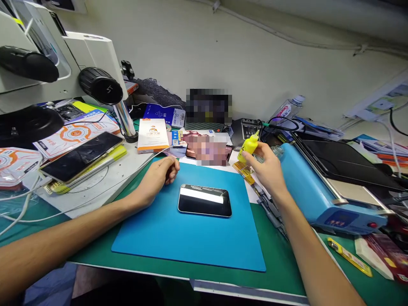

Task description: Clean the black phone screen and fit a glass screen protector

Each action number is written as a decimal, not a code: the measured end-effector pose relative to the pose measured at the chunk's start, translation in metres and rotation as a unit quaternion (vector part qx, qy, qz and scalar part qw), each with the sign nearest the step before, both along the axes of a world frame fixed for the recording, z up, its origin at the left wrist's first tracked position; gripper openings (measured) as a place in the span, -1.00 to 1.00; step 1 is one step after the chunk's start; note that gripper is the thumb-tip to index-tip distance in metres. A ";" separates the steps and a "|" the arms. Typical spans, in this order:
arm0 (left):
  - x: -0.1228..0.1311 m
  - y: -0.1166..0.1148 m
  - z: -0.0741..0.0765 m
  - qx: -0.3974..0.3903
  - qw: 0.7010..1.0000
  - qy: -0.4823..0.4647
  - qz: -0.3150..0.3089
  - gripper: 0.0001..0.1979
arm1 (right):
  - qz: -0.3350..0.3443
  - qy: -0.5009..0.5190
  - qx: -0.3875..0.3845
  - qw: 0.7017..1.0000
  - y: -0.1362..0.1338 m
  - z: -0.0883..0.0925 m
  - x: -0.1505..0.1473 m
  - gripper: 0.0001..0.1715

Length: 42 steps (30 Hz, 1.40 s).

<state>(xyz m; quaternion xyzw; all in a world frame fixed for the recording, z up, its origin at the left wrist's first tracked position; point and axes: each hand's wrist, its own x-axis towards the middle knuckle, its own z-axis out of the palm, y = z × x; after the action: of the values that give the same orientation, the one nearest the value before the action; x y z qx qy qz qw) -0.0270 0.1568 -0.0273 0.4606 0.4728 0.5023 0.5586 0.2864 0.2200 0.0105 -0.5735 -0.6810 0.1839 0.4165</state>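
Observation:
A phone (204,201) with a dark, glossy screen lies flat on the blue mat (191,242), a white reflection across its upper part. My left hand (162,174) rests on the mat's upper left, beside the phone and apart from it. Its fingers are curled in, and whether anything is inside them is hidden. Beyond the mat's upper right corner, my right hand (266,163) holds a small yellow bottle (248,146) between thumb and fingers, its nozzle tilted up to the right.
A microscope stand (126,121) rises at the left, near another phone (83,156) on a yellow box. At the right sits a blue machine (306,191), with a yellow cutter (349,256) in front. Boxes (153,135) line the back.

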 end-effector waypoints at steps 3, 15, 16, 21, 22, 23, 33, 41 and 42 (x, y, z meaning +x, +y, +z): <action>0.000 0.000 0.000 -0.002 1.000 -0.002 0.003 -0.73 | 0.147 -0.058 -0.066 0.985 -0.025 0.024 -0.004 -0.46; -0.001 0.001 0.001 -0.010 1.000 -0.018 0.017 -0.72 | 0.325 -0.238 -0.088 0.911 -0.053 0.025 -0.030 -0.57; -0.001 0.001 0.002 -0.010 1.000 -0.021 0.020 -0.72 | 0.325 -0.246 -0.085 0.909 -0.053 0.024 -0.029 -0.58; -0.001 0.001 0.006 -0.014 0.998 -0.042 0.040 -0.74 | 0.319 -0.281 -0.062 0.903 -0.049 0.020 -0.027 -0.63; -0.002 0.002 0.006 -0.016 0.998 -0.045 0.040 -0.73 | 0.320 -0.283 -0.059 0.902 -0.048 0.020 -0.027 -0.64; -0.002 0.002 0.006 -0.017 0.998 -0.048 0.039 -0.73 | 0.322 -0.282 -0.057 0.902 -0.048 0.020 -0.026 -0.64; -0.001 0.001 0.006 -0.021 0.999 -0.039 0.027 -0.71 | 0.316 -0.264 -0.075 0.908 -0.041 0.029 -0.013 -0.62; -0.002 0.001 0.004 -0.022 0.999 -0.036 0.021 -0.70 | 0.309 -0.266 -0.114 0.906 -0.038 0.034 0.001 -0.61; -0.002 0.001 0.004 -0.022 0.999 -0.035 0.020 -0.70 | 0.309 -0.266 -0.114 0.906 -0.038 0.035 0.004 -0.60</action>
<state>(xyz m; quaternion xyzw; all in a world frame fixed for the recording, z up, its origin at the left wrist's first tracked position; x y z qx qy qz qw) -0.0289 0.1583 -0.0233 0.4209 0.4725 0.5189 0.5747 0.2903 0.1819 0.0451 -0.4054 -0.8841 0.2202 0.0738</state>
